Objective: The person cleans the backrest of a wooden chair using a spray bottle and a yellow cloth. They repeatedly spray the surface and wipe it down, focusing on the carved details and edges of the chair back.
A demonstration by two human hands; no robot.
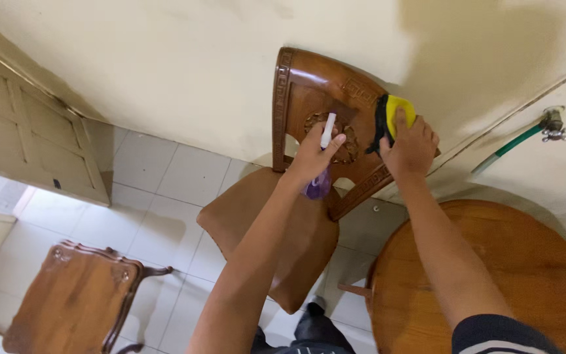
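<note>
A carved wooden chair [296,92] with a tan seat [244,216] stands against the cream wall. My left hand [312,157] holds a spray bottle [326,131] with a white nozzle and purple body, pointed at the carved centre of the chair back. My right hand [411,147] presses a yellow sponge with a dark scouring side [397,108] against the upper right edge of the chair back.
A round wooden table [492,262] is at the lower right. A small wooden side table [73,301] stands at the lower left on the white tiled floor [152,190]. A cream door [27,137] is at left; a wall tap with green hose [548,124] is at right.
</note>
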